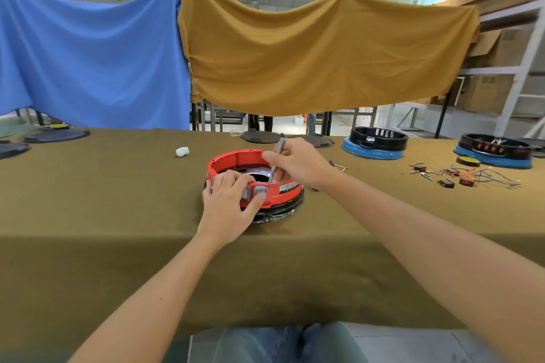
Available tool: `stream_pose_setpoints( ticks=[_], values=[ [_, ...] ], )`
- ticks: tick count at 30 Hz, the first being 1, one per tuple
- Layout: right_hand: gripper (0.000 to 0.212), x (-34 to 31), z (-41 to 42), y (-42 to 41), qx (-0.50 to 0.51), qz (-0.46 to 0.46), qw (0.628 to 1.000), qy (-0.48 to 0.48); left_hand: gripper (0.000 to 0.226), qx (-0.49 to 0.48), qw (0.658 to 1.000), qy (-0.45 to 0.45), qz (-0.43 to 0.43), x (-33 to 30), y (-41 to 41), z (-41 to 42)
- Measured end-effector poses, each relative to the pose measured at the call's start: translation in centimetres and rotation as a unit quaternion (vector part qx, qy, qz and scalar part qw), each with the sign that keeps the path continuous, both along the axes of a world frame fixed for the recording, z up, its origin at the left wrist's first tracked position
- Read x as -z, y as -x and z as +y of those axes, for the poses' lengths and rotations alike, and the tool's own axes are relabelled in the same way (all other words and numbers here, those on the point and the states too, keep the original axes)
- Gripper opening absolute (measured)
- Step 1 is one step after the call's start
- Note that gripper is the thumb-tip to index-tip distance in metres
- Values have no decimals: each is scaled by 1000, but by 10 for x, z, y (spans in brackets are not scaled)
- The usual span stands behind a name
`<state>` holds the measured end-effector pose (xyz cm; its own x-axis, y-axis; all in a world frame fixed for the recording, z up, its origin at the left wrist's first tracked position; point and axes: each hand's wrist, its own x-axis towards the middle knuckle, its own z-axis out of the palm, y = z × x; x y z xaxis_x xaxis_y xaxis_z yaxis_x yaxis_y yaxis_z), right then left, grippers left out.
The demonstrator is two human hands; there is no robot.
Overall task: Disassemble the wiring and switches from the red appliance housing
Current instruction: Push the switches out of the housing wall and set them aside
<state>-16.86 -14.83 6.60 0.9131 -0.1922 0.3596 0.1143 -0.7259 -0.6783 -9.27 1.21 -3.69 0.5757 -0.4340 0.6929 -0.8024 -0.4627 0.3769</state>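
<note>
A red appliance housing (253,183) sits mid-table on an olive cloth (118,200), its grey switches (256,192) partly hidden by the left hand (228,205) gripping the rim. The right hand (298,163) pinches a slim grey tool (275,163), tip lost inside. Loose wiring and switches (460,175) blur at right.

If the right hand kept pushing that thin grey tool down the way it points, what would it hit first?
Probably the grey switch on the red housing: the right hand angles the tool down toward its top edge. Depth is unclear, so the tip may already touch it.
</note>
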Motion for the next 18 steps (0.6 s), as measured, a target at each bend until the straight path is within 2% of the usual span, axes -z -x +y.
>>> stream_pose_setpoints(
  ticks=[3,8,14,18],
  values=[
    [30,3,3,-2,-17,2,1000,19,52,0,1000,-2,-2,-1,1,0],
    [29,4,-1,-3,-26,31,997,-64,53,0,1000,-6,-1,-1,1,0],
    [35,-7,2,-10,-9,93,993,-77,50,-2,1000,-9,2,-1,2,0],
    [35,-3,6,-9,7,51,996,-66,54,-2,1000,-4,0,-2,2,0]
  ],
)
